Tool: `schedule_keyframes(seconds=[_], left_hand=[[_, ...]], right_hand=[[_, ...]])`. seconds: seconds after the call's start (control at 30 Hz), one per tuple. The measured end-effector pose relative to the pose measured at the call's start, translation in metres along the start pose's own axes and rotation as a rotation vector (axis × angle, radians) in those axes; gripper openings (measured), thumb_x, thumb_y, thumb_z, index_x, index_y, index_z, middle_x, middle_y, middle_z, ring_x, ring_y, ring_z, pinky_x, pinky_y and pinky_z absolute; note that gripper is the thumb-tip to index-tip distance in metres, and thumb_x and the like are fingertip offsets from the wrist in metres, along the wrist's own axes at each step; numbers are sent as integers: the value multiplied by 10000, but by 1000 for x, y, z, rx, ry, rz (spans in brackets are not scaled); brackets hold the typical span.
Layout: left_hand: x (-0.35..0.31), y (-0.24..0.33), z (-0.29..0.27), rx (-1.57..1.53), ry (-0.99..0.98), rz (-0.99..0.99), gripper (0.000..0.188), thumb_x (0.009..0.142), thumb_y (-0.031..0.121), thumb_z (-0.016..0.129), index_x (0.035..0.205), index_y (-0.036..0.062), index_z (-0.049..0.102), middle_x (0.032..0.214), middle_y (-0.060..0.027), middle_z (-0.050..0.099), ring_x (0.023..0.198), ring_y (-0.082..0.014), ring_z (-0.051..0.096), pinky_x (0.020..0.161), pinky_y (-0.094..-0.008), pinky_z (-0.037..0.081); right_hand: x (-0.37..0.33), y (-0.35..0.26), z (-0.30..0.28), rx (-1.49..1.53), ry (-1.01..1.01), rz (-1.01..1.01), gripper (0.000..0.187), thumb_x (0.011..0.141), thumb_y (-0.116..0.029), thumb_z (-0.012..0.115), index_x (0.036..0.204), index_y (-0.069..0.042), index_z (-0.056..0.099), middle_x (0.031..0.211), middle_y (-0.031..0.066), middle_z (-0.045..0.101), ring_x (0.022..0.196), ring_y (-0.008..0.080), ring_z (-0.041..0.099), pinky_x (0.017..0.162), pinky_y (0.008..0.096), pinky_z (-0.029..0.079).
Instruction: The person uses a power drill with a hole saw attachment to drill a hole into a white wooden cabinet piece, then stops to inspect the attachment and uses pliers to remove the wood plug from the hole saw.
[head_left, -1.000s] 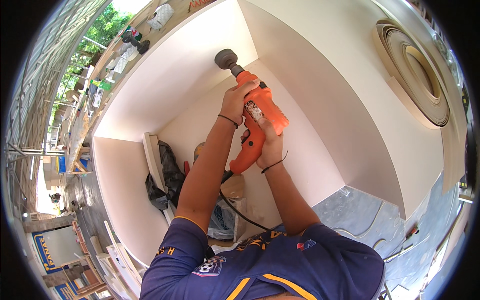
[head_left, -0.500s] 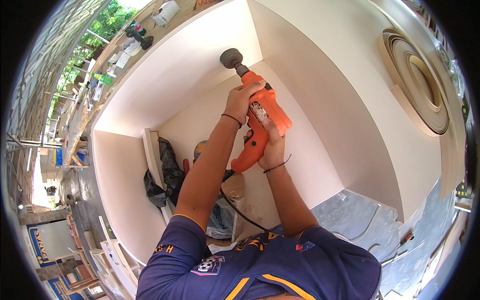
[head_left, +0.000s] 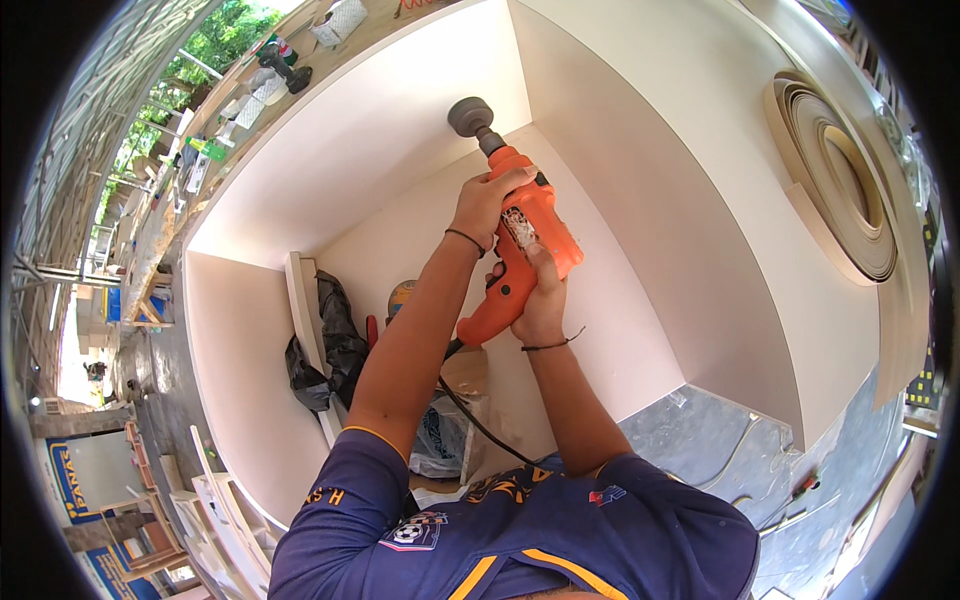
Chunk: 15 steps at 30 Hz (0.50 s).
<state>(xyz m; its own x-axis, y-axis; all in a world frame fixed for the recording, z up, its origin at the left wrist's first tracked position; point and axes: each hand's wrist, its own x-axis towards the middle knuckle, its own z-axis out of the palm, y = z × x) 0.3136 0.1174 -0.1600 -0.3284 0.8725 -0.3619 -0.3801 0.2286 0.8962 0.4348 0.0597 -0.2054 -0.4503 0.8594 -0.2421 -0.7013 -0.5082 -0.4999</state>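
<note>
Both my hands hold an orange corded power drill [head_left: 535, 225] with a dark grey hole saw [head_left: 469, 117] in its chuck. The hole saw is up against, or very close to, the white inner panel [head_left: 400, 110] of a box-like cabinet; contact is hard to make out. My left hand [head_left: 487, 208] is closed around the drill's front body, just behind the chuck. Farther back, my right hand [head_left: 543, 305] wraps the rear grip, its thumb along the body and a fingertip by the trigger. From the handle a black cord [head_left: 480, 425] runs down toward my chest.
Black plastic bags [head_left: 340, 335] and a pale board [head_left: 305, 310] lie inside the cabinet at left. A coil of beige edging strip [head_left: 835, 180] rests on the cabinet's right outer face. Beyond the far edge, a dark cordless drill [head_left: 287, 70] stands on a workbench. Grey floor [head_left: 690, 440] shows at lower right.
The view has shifted slightly. The hole saw stays at about the same place by the panel, and the drill's handle end has moved a little left. Both hands keep their hold.
</note>
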Motion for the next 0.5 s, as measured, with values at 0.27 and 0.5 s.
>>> schedule_keyframes(seconds=[0.27,0.5], left_hand=[[-1,2,-3,23,-9,-11,410,799,246,769,1028,-63,628,900,-128,695,746,-196,690,670,-313,561],[5,-4,-8,2,-32,-2,406,805,244,763,1042,-56,628,915,-127,695,758,-196,691,672,-314,562]], right_hand=[[-1,6,0,33,2,8,445,908,-288,563,1244,-15,461,1026,116,602,754,189,608,676,370,565],[2,11,-4,20,0,-1,460,908,-297,571,1249,-7,464,1044,117,601,756,190,610,662,359,563]])
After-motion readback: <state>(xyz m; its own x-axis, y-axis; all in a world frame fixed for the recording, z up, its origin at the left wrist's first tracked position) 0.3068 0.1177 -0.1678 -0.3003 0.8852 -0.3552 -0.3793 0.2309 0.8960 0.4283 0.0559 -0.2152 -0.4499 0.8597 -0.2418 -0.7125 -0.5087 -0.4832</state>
